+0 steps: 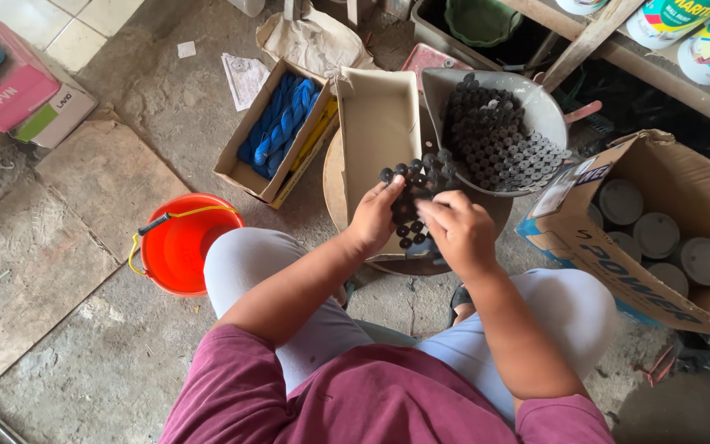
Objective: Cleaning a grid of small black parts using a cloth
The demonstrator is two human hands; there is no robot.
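My left hand [373, 218] and my right hand [460, 230] are together over a narrow open cardboard box [376, 131], both gripping a flat cluster of black round-headed nails [417, 193]. The cluster's heads form a dark patch between my fingers, at the box's near right side. Just to the right, a grey metal scoop-shaped pan [536, 103] holds a large heap of the same black nails [495, 140]. The box rests on a round wooden board [334, 185] in front of my knees.
An orange bucket [181, 247] with a yellow handle stands at my left knee. A cardboard box of blue cord bundles [277, 123] lies behind it. At right, a big carton [618, 247] holds grey-lidded cans. Shelving with paint tubs is at the top right.
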